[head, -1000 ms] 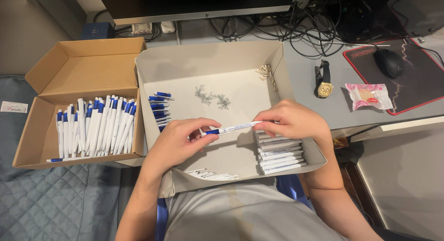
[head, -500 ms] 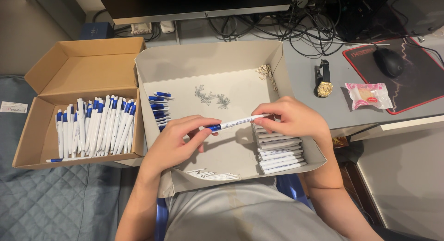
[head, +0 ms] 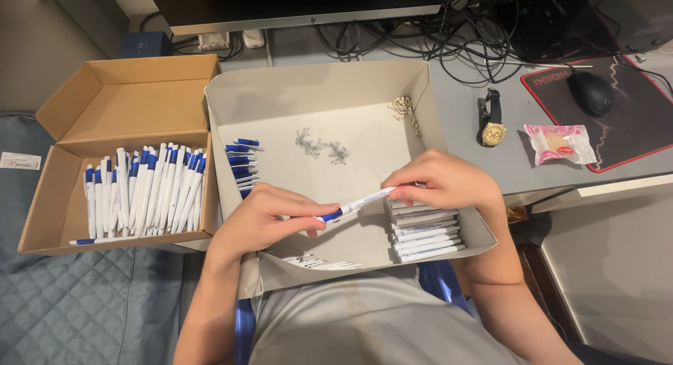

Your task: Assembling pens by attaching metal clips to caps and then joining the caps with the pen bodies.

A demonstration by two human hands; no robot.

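- The pen [head: 356, 205] lies between both hands over the grey box [head: 315, 91], its long axis running from low left up to the right.
- The left hand [head: 263, 218] clenches on the blue end; thumb and fingers wrap it, so that end is partly hidden.
- The right hand [head: 445, 183] pinches the white barrel end with its fingertips [head: 398, 194]; that grip is closed on the pen too.
- Neither hand is nearer: each holds one end, and the bare white barrel shows between them.
- White barrels [head: 424, 232] are stacked in the grey box just under the right hand; blue caps [head: 242, 161] lie by the box's left wall, above the left hand; small springs [head: 322, 146] are scattered further back.
- The brown box [head: 126, 91] to the left holds a row of finished pens [head: 144, 193], well apart from both hands.
- On the table [head: 491, 161] to the right sit a watch [head: 492, 123], a pink packet [head: 561, 144] and a mouse [head: 591, 91].
- Against the frame a second earlier, the pen now tilts more steeply, its right end raised, and shows more barrel; the hands sit a touch further apart. The boxes have not moved.
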